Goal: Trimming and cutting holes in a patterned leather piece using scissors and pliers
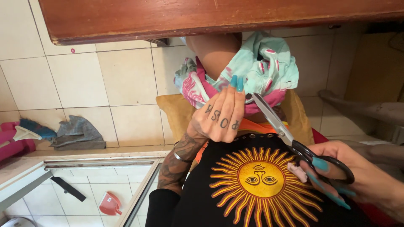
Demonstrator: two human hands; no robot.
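Head view: the left hand (221, 113), fingers pressed together and flat, holds down the patterned cloth (256, 69) bunched on the lap, its teal nails touching the cloth's lower edge. Just to its right the scissors (290, 136) lie on a diagonal, tips up-left at the cloth's hem beside the left fingertips, handles down-right. The right hand (357, 172) grips those black handles, fingers through the loops; the blades look nearly closed, though the gap cannot be told for sure. The cloth thus sits up and left of the right hand, along the line of the blades, and the left hand is the nearer to it. A black shirt (261, 180) with a sun print fills the foreground. Above runs a wooden table edge (210, 19); behind, a pale tiled floor (105, 80) with a grey rag (78, 133).
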